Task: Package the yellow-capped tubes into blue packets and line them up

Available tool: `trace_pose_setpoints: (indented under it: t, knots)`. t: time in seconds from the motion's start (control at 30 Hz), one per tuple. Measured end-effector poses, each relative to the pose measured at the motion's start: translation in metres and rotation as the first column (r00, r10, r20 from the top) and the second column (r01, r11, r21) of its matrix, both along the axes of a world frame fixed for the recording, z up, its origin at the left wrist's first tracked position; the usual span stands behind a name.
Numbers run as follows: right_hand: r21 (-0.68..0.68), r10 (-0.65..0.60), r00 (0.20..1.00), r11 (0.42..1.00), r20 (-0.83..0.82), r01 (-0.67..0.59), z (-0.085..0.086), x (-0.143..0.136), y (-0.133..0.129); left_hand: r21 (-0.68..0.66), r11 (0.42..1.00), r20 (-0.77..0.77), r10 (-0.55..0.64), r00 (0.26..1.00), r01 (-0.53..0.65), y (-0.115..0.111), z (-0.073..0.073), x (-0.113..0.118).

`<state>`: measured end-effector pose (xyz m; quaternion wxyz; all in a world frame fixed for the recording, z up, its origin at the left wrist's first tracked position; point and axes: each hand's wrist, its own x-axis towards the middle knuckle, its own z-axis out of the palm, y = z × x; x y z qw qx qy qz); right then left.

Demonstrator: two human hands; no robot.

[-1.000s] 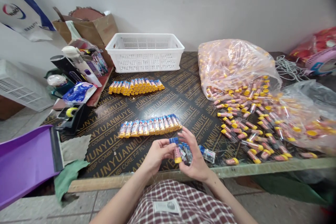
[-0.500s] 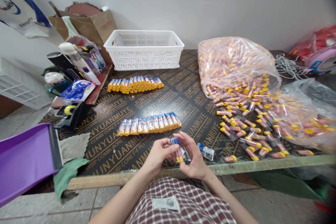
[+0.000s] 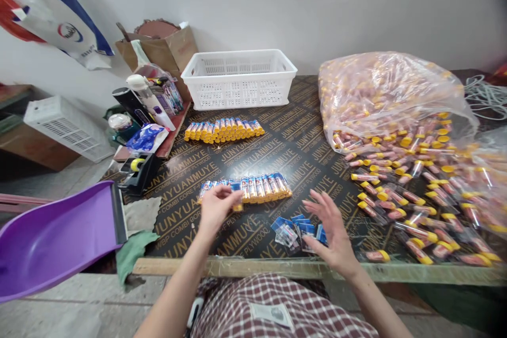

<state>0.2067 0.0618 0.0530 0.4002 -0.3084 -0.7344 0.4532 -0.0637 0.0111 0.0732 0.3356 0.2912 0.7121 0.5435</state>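
Note:
My left hand (image 3: 217, 207) pinches a small tube (image 3: 236, 197) with a blue top and yellow base, held at the near row of labelled tubes (image 3: 264, 188). Fingers spread, my right hand (image 3: 330, 229) hovers over the table's front with nothing in it. Just left of it, partly under the fingers, lie blue-and-clear plastic label sleeves (image 3: 289, 232). Farther back rests a stacked group of similar labelled tubes (image 3: 224, 130). To the right spread many loose pink tubes with yellow caps (image 3: 412, 198), spilling from a big clear plastic bag (image 3: 388, 90).
A white plastic basket (image 3: 241, 90) stands at the back against the wall. On the left are a tape dispenser (image 3: 138, 171), bottles (image 3: 148, 97), a cardboard box (image 3: 178, 50) and a purple dustpan (image 3: 67, 237). A wooden strip (image 3: 229, 268) edges the table's front.
My left hand has carried the tube forward and left to the near row. The right hand has come away from the tube and opened, moving right. The camera view has shifted left.

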Motion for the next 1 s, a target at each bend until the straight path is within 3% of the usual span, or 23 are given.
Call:
trace_pose_setpoints:
  t: [0.03,0.1,0.17,0.27,0.37,0.43,0.5,0.53,0.57,0.6,0.63,0.73,0.87,1.0]
  knots:
    - [-0.004,-0.044,0.999,0.999,0.009,0.044,-0.002,0.006,0.004,-0.028,0.995,-0.144,0.093,0.985,-0.098,0.001,-0.002,-0.019]
    - [0.006,-0.11,0.993,0.994,0.049,0.11,-0.006,0.014,0.009,-0.147,0.969,-0.381,0.13,0.915,-0.199,0.001,-0.01,-0.051]
    - [0.041,-0.148,0.983,0.989,0.107,0.144,-0.009,0.02,0.011,-0.253,0.947,-0.512,0.044,0.858,-0.199,0.001,-0.018,-0.072]
    - [0.134,-0.212,0.952,0.974,0.223,0.185,-0.01,0.033,0.018,-0.308,0.934,-0.635,-0.06,0.77,-0.182,0.0,-0.024,-0.079]
    - [0.211,-0.303,0.857,0.949,0.417,0.233,-0.012,0.068,0.03,-0.106,0.962,-0.752,0.088,0.653,-0.251,-0.001,-0.019,-0.061]
    - [0.156,-0.272,0.742,0.962,0.613,0.223,-0.014,0.101,0.038,0.038,0.981,-0.739,0.157,0.656,-0.192,-0.003,-0.017,-0.037]
    - [0.027,-0.148,0.604,0.978,0.783,0.206,-0.015,0.131,0.043,0.034,0.999,-0.668,0.016,0.744,0.009,-0.003,-0.02,-0.005]
    - [-0.021,-0.098,0.56,0.979,0.822,0.202,-0.016,0.144,0.044,-0.033,0.985,-0.615,-0.154,0.773,0.171,-0.003,-0.024,0.013]
    - [-0.053,-0.062,0.531,0.979,0.845,0.199,-0.018,0.153,0.044,-0.129,0.937,-0.568,-0.338,0.751,0.324,-0.002,-0.029,0.03]
    - [-0.07,-0.043,0.522,0.979,0.852,0.194,-0.02,0.16,0.045,-0.225,0.881,-0.544,-0.468,0.696,0.417,0.0,-0.036,0.046]
    - [-0.079,-0.032,0.528,0.979,0.848,0.186,-0.022,0.164,0.044,-0.32,0.841,-0.536,-0.541,0.648,0.437,0.002,-0.043,0.059]
    - [-0.099,-0.015,0.575,0.981,0.818,0.166,-0.029,0.169,0.043,-0.47,0.798,-0.536,-0.598,0.596,0.377,0.008,-0.063,0.081]
    - [-0.074,-0.13,0.657,0.959,0.743,0.273,-0.032,0.165,0.043,-0.446,0.821,-0.52,-0.562,0.644,0.357,0.01,-0.073,0.079]
    - [-0.078,-0.303,0.753,0.903,0.584,0.424,-0.021,0.135,0.04,-0.314,0.875,-0.433,-0.477,0.765,0.369,0.009,-0.07,0.076]
